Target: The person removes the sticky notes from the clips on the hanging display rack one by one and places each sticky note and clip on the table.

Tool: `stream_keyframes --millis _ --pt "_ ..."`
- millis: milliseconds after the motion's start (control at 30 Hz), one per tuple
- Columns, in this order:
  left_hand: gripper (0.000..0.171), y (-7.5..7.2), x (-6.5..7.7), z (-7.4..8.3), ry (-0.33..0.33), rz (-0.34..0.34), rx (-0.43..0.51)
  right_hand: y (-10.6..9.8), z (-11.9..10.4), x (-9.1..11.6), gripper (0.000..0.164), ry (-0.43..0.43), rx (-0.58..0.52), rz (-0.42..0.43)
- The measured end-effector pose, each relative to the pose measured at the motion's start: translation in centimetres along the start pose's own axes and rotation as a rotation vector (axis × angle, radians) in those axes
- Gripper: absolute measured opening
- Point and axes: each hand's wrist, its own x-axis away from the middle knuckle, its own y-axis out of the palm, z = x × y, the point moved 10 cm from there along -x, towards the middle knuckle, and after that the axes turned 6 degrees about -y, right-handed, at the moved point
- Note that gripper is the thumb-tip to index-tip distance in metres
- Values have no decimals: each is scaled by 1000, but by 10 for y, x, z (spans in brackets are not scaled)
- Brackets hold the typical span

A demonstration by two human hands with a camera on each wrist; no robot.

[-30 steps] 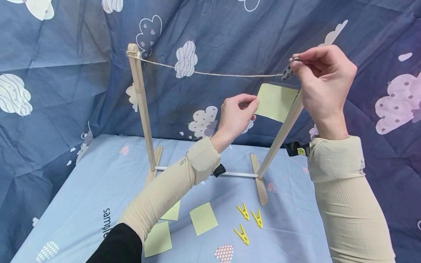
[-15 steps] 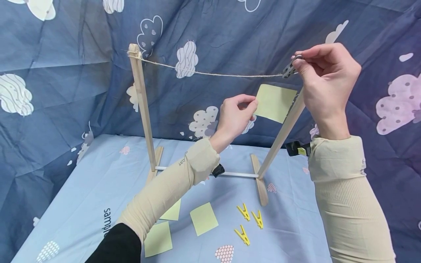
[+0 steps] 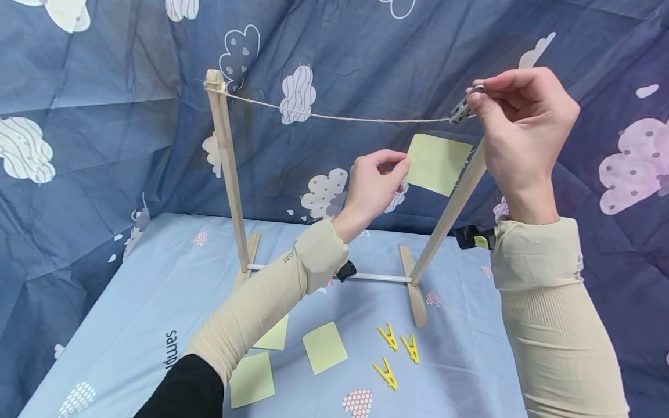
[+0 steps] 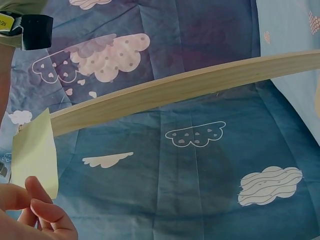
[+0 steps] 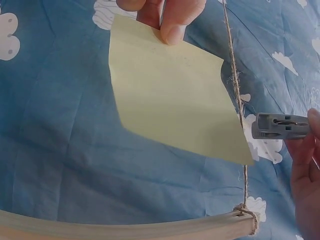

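My left hand (image 3: pixel 375 180) pinches the left edge of a pale yellow paper square (image 3: pixel 438 164), which hangs just below a twine line (image 3: pixel 366 119). In the right wrist view one corner of the paper (image 5: pixel 175 95) overlaps the twine (image 5: pixel 232 60). Up at the right end of the line, my right hand (image 3: pixel 525 125) holds a grey clothespin (image 3: pixel 467 104) between thumb and fingers. Its nose points down toward the twine. In the right wrist view the clothespin (image 5: pixel 281 126) lies beside the line, close to the paper; whether it touches the twine I cannot tell.
The twine runs between a left wooden post (image 3: pixel 226 168) and a right wooden post (image 3: pixel 446 220), joined low down by a white rod (image 3: pixel 378 278). On the blue cloth (image 3: pixel 460 360) lie several yellow paper squares (image 3: pixel 324 348) and three yellow clothespins (image 3: pixel 385 373).
My right hand has shifted slightly to the right with the grey clothespin. The left hand and its paper square have barely moved.
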Motion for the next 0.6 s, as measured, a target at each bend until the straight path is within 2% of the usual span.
stream_keyframes --millis 233,600 --pt "20 -1 1 1 3 -5 25 -2 -3 2 9 5 -37 21" --pt "17 -3 8 5 10 -21 4 -4 -10 3 11 -11 -59 48"
